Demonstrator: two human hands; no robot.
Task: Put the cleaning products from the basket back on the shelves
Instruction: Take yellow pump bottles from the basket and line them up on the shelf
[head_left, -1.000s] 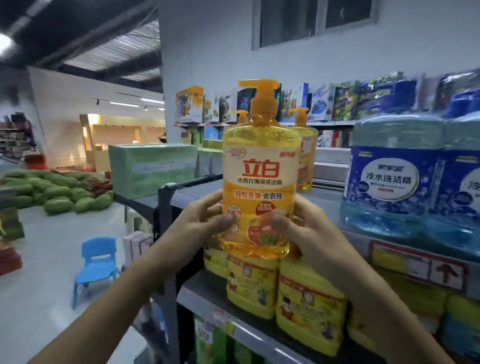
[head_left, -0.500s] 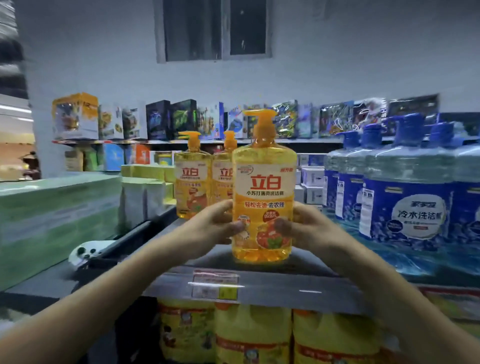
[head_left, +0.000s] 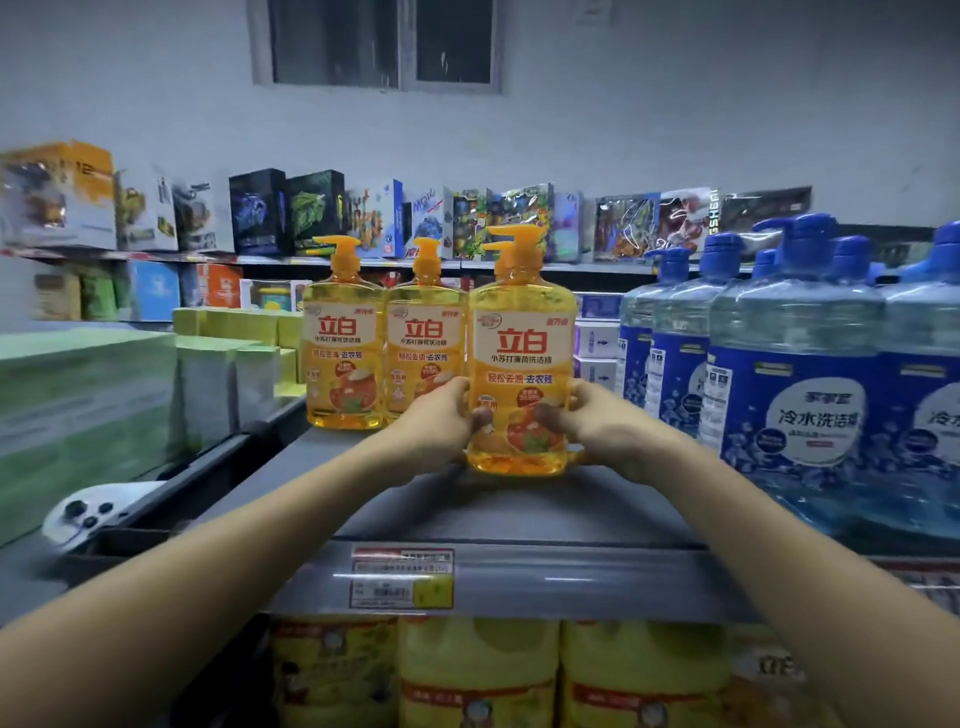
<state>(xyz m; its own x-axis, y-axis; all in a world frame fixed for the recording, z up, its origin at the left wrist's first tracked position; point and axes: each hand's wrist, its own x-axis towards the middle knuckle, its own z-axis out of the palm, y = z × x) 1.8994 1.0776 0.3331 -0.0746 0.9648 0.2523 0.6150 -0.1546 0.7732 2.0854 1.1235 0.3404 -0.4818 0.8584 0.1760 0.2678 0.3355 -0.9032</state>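
Both hands clasp one tall yellow plastic bottle of dish soap with an orange pump top (head_left: 522, 364). The left hand (head_left: 441, 421) is curled round its left flank and the right hand (head_left: 592, 421) round its right, thumbs pressed on the front label. The bottle stands upright over the grey metal shelf (head_left: 519, 514), its base at or just above the surface; I cannot tell which. It sits just right of two matching yellow soap bottles (head_left: 343, 353) further back, and another orange pump shows close behind its own. A row of large clear bottles with blue labels and blue caps (head_left: 795, 374) stands near on the right. The risk, as I judge it, is letting go before the base lies flat, so the top-heavy bottle rocks and tips into its neighbours. Pushing it back too hard could knock the hidden bottle behind or jostle the yellow pair. The left knuckles lie close to the nearer yellow bottle and could drag it when the hand pulls away.
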